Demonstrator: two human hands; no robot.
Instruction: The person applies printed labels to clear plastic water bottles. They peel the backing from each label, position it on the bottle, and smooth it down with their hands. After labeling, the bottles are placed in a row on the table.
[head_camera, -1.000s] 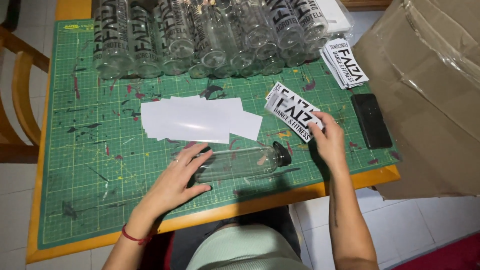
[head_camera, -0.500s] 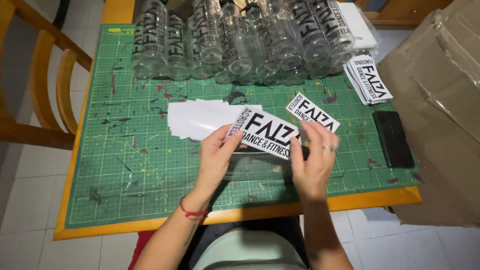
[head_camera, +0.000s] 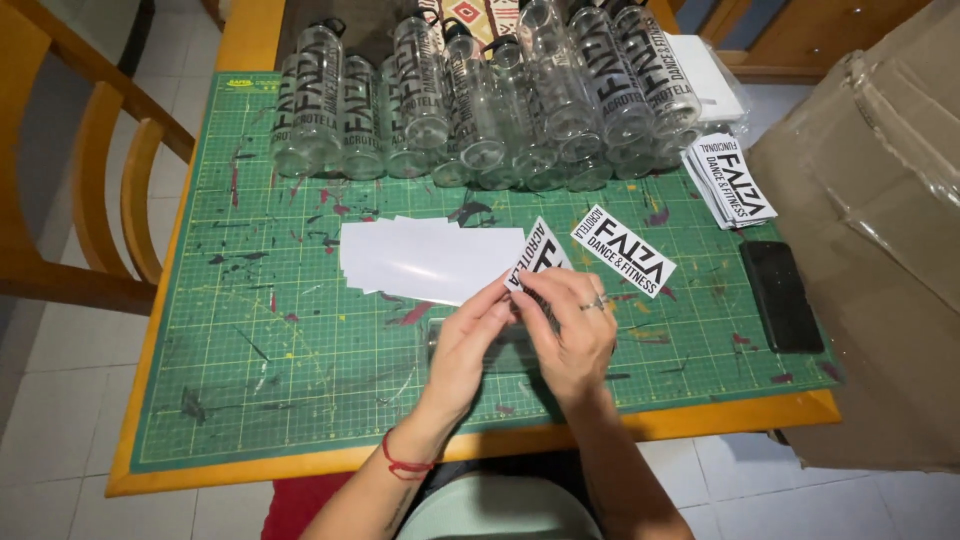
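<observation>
Both of my hands meet over the middle of the green cutting mat (head_camera: 260, 350). My left hand (head_camera: 468, 345) and my right hand (head_camera: 572, 325) pinch a white sticker with black lettering (head_camera: 537, 258), tilted up on edge between the fingertips. Under the hands lies a clear bottle (head_camera: 510, 345) on its side, mostly hidden. A second lettered sticker (head_camera: 623, 250) lies flat just right of the hands. A pile of blank white backing sheets (head_camera: 425, 257) rests to the left of the held sticker.
Several clear lettered bottles (head_camera: 480, 90) stand along the mat's far edge. A stack of stickers (head_camera: 733, 180) and a black phone (head_camera: 781, 295) lie at the right. A cardboard box (head_camera: 880, 220) stands right of the table, a wooden chair (head_camera: 90, 200) left.
The sticker was held flat and wide between both hands; now it is turned on edge with the hands closer together. The view has shifted slightly.
</observation>
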